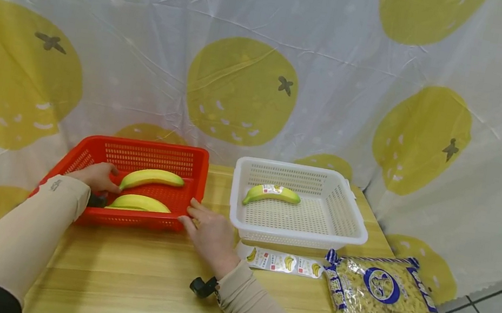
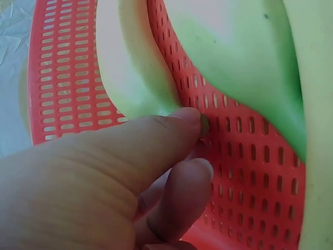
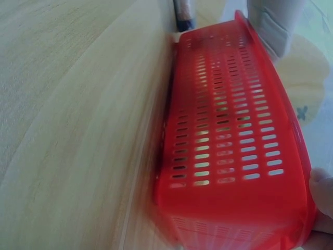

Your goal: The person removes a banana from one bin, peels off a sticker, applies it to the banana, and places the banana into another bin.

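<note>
The banana (image 1: 154,178) is in the red basket (image 1: 201,170), in its far half, its stem end toward 9 o'clock. At this end is the L hand (image 1: 95,176): thumb and index pinch the stem, as the L wrist view shows well; the other fingers are partly hidden. At approx. 6 o'clock from it, near the front wall of same basket, lie 2 more bananas (image 1: 142,202), one partly covering the other.

The R hand (image 1: 209,235) is at the 4 o'clock corner of the red basket, holding the rim btw. thumb and fingers; how its remaining fingers lie, I cannot tell. A small black device (image 1: 204,287) is on the R wrist.

At 3 o'clock, w/ a small gap, stands the white basket (image 1: 294,238); inside is a labelled banana (image 1: 270,195). Just at 6 o'clock from this basket is a sticker strip (image 1: 285,263), and at 4 o'clock a pasta bag (image 1: 386,295). All stand or lie on the worktop (image 1: 129,274); at 12 o'clock hangs a fruit-print curtain (image 1: 334,98).
</note>
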Tool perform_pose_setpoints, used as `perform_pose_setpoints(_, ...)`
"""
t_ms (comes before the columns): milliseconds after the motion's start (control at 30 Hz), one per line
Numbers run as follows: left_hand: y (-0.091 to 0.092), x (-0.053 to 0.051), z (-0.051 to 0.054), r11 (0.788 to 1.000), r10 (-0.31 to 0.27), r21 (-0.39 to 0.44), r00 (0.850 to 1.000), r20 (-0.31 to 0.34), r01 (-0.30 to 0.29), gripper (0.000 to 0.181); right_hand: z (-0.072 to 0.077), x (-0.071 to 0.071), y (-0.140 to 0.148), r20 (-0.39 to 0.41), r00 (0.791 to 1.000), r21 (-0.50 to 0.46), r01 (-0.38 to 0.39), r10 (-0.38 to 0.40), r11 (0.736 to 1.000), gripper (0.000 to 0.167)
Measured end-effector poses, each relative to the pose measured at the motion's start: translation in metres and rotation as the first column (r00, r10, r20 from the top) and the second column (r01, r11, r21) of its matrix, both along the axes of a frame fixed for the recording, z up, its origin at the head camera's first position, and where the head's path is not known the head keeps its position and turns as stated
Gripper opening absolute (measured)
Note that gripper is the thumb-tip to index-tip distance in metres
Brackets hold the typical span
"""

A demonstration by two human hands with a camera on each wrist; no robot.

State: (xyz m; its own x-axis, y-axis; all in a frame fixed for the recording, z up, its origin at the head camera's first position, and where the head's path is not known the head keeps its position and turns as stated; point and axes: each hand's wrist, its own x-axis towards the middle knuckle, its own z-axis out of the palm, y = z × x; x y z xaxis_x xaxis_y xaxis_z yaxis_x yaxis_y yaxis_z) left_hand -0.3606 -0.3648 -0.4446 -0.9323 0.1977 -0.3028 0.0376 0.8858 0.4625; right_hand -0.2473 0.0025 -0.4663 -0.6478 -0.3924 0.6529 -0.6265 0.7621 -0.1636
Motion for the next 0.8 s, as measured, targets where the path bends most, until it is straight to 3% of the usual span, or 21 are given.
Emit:
perform_pose_setpoints(233, -0.002, -0.004, -0.003, 1.0, -0.015, -0.012, 1.0, -0.011, 0.014, 0.074, 0.001, 0.001, 0.0, 0.008, 1.0, -0.004, 0.003, -0.003, 1.0, 0.033)
perform_pose_setpoints(433, -0.004, -0.006, -0.003, 0.998, -0.04, -0.06, 0.996, -0.083, 0.035, 0.058, 0.001, 0.002, 0.001, 0.004, 1.0, -0.005, 0.001, -0.001, 1.0, 0.033)
perform_pose_setpoints(500, -0.004, -0.008, -0.003, 0.997, -0.039, -0.07, 0.994, -0.105, 0.032, 0.045, 0.001, 0.002, 0.002, -0.005, 1.0, 0.001, 0.004, -0.004, 1.0, 0.032)
perform_pose_setpoints(633, -0.006, -0.01, -0.001, 0.999, 0.013, -0.049, 0.993, -0.113, -0.019, 0.031, 0.0, 0.002, 0.002, -0.035, 0.999, 0.017, 0.001, 0.0, 1.0, 0.032)
perform_pose_setpoints(800, -0.006, -0.011, 0.001, 0.997, 0.071, -0.03, 0.99, -0.12, -0.075, 0.033, 0.0, 0.002, 0.002, -0.04, 0.999, 0.025, 0.018, -0.017, 1.0, 0.033)
